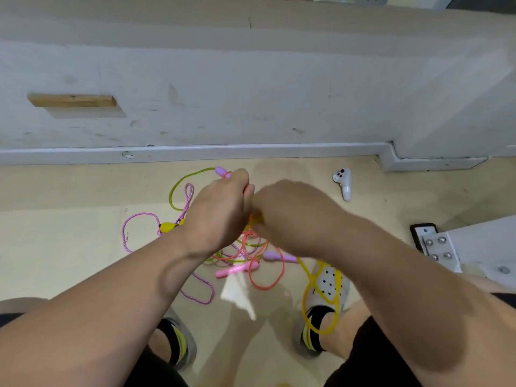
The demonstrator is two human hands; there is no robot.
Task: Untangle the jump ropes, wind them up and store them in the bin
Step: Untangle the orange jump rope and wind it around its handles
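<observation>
Though tangled, ropes (245, 251) in L grip (220, 208)

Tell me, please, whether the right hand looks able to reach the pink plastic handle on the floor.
Probably yes: the pink plastic handle lies mostly uncovered on the floor near the right hand. That hand seems to pinch tangled cords, though, so it would have to let go first.

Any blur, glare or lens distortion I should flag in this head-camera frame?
Head view: the right hand is smeared by motion blur, the left hand sharper, the ropes below them slightly soft. Head view: the wide lens bows the baseboard, a bright glare patch lies on the floor between the shoes, and lighting is otherwise even with faint shadows.
</observation>
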